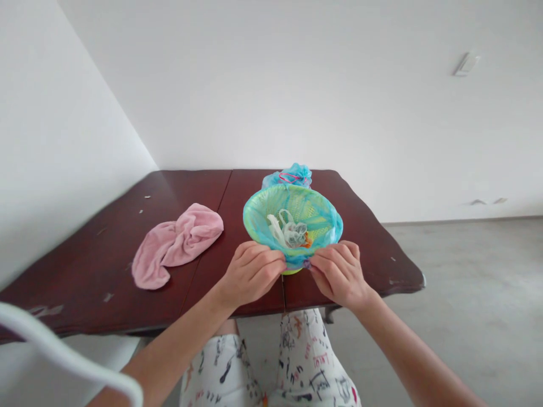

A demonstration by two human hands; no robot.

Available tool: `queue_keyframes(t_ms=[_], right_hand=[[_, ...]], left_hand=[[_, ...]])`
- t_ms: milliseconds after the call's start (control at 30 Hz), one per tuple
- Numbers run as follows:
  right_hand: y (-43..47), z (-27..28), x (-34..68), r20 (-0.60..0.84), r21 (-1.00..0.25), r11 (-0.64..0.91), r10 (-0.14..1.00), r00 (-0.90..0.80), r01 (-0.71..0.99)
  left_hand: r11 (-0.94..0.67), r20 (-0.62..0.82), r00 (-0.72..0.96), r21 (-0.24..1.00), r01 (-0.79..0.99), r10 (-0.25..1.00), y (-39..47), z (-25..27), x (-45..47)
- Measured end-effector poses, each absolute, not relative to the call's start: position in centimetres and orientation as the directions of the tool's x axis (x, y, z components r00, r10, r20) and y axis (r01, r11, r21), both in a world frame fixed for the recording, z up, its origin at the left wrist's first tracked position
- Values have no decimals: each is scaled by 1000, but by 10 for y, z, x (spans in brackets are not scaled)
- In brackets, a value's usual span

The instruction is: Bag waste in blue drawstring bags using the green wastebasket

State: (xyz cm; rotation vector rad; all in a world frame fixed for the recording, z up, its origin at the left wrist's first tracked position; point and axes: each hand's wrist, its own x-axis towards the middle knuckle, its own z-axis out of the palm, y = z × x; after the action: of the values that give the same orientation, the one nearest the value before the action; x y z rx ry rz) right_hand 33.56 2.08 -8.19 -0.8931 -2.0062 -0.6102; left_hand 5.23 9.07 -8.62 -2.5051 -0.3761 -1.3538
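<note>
A yellow-green mesh wastebasket [291, 272] stands near the table's front edge, lined with a thin blue plastic bag [255, 213] folded over its rim. My left hand [255, 270] is closed on the bag's edge at the front left of the rim. At the front right, my right hand [337, 269] pinches the same edge, with a small bunched purplish bit beside the fingers. Crumpled whitish plastic [293, 232] and something orange [307, 241] lie in the lined basket.
Behind the basket lies a bunched blue bag [297, 174] with a pink tie. A crumpled pink cloth [178, 243] rests to the left on the dark red wooden table [237, 198]. White walls border the table's back and left. A blurred white curved object [63, 356] is at lower left.
</note>
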Motion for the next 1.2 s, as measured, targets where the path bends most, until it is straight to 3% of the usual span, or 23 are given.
queue_keyframes(t_ms=[267, 433, 533, 600, 733, 833, 933, 1000, 1100, 1200], right_hand=[[55, -1, 347, 582, -122, 724, 607, -542, 679], [67, 18, 375, 411, 12, 680, 665, -623, 734], [70, 17, 386, 431, 144, 538, 722, -542, 831], [76, 14, 388, 485, 188, 389, 761, -430, 902], [98, 9, 387, 491, 154, 147, 847, -205, 977], [116, 10, 393, 392, 79, 80, 914, -105, 994], [130, 10, 411, 325, -36, 20, 946, -7, 999], [140, 9, 425, 321, -145, -10, 945, 57, 989], [157, 6, 441, 327, -292, 1, 940, 99, 957], [179, 4, 448, 307, -408, 11, 943, 126, 913]], left_hand=[[-896, 668, 616, 189, 402, 417, 95, -37, 77], [-853, 583, 623, 329, 406, 522, 117, -10, 47], [-849, 535, 659, 327, 415, 529, 128, 4, 26], [-833, 499, 671, 402, 381, 548, 139, 7, 21], [-684, 472, 544, 668, 292, 694, 170, -3, 30], [-626, 512, 418, 754, 200, 750, 193, -8, 38], [-615, 485, 460, 766, 186, 743, 204, -1, 34], [-628, 418, 550, 729, 272, 723, 207, 10, 25], [-688, 322, 640, 551, 473, 698, 211, 27, 8], [-787, 331, 721, 368, 495, 608, 215, 34, -1]])
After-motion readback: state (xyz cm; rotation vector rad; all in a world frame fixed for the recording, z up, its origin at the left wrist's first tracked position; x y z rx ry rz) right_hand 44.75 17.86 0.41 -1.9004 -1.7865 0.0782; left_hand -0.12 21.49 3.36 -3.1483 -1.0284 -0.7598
